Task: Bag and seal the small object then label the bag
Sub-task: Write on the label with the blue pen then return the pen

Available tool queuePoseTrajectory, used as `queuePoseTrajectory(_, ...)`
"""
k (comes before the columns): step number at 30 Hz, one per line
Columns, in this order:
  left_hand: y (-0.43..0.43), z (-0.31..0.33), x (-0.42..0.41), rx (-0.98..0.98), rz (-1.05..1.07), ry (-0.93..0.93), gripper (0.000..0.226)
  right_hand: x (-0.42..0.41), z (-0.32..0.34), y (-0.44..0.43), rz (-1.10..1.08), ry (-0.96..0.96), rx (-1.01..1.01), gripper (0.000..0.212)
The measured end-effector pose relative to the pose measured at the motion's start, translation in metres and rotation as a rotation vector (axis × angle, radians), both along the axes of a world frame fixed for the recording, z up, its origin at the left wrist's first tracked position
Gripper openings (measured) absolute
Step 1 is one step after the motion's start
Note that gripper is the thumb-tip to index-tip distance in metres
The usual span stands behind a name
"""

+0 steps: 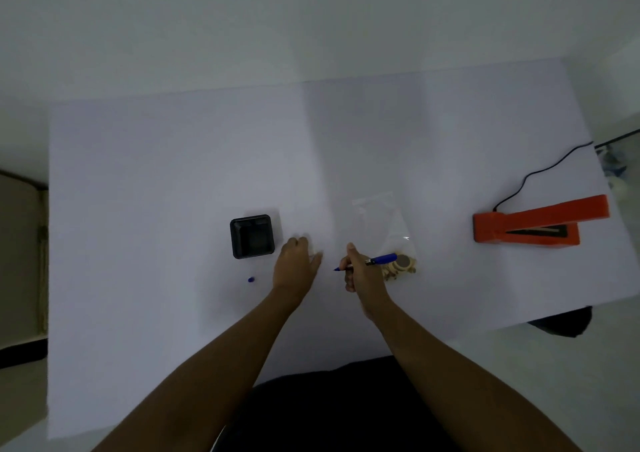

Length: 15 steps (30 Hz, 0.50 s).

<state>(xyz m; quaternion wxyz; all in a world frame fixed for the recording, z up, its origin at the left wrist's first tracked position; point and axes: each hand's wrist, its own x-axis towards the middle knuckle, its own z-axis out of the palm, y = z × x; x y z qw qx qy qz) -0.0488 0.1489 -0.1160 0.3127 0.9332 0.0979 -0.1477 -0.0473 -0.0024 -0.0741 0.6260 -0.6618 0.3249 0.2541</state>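
On the white table [173, 181], pretty much dead center, both bare hands are down near the work. Right hand [362, 273] has its fingers curled around a blue pen [375, 261] in a writing grip — tip pointing left, toward the gap between the two hands, barrel angled back to the right. Left hand [298, 264] is laid palm-down on the table with fingers loosely spread, not gripping anything I can make out; there might be a small white slip under its fingertips, but it's too washed out to tell.

Just right of the pen hand sits the clear plastic bag [381, 223], lying flat, with the small object [401, 266] — tan, with a darker round part — at its near end. Whether the bag's far end is sealed, can't tell.

Left of the left hand there's a black square tray [252, 236], and nearer the camera from that a tiny blue pen cap [251, 280] sits alone. Well off to the right is an orange heat sealer [533, 224], its arm raised, black cord [540, 171] trailing off toward the table's far right corner.
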Motion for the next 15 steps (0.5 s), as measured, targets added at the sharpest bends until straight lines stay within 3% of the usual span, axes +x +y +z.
queuePoseTrajectory(4, -0.002, -0.007, 0.003, 0.083, -0.022, 0.023, 0.046, 0.004, -0.002, -0.006, -0.015, 0.003, -0.018, 0.050)
queuePoseTrajectory(15, -0.007, -0.005, 0.006, 0.141, -0.024, 0.036, 0.022, 0.016, 0.000, 0.000, 0.012, 0.008, -0.017, 0.052)
